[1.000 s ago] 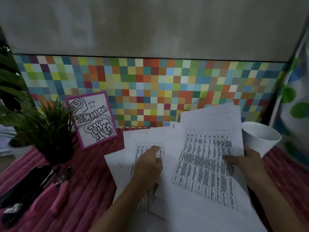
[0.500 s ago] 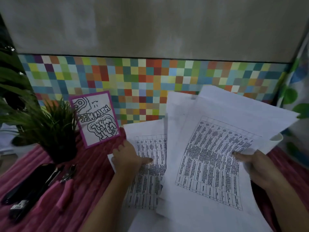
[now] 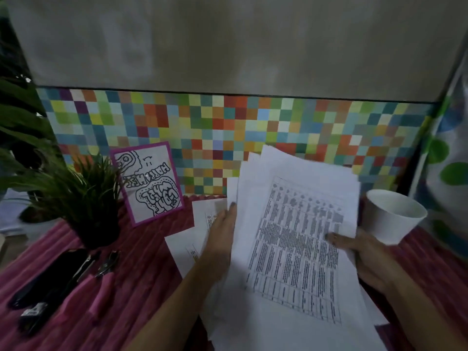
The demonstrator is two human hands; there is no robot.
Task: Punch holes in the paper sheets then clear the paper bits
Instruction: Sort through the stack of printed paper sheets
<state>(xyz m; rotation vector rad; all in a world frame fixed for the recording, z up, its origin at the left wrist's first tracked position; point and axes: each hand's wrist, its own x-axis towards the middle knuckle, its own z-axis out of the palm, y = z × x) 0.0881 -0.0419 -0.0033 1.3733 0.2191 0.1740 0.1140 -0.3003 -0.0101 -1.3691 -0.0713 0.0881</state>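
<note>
A stack of white paper sheets (image 3: 291,249) printed with tables is lifted and tilted over the pink table cover. My left hand (image 3: 221,234) holds the stack's left edge, its palm partly hidden under the paper. At the right edge my right hand (image 3: 367,259) pinches the stack, thumb on top of the printed page. Two more printed sheets (image 3: 202,219) lie flat on the cover beneath my left hand. Pink-handled punch pliers (image 3: 101,285) lie at the left, away from both hands.
A white paper cup (image 3: 395,216) stands close behind my right hand. A potted plant (image 3: 88,198) and a purple-framed card (image 3: 149,183) stand at the back left. A black tool (image 3: 45,282) lies beside the pliers. A checkered wall panel runs along the back.
My right hand lifted the sheets off the table. My left hand left the flat sheets and moved right to take the stack's left edge. The stack is now gathered more squarely.
</note>
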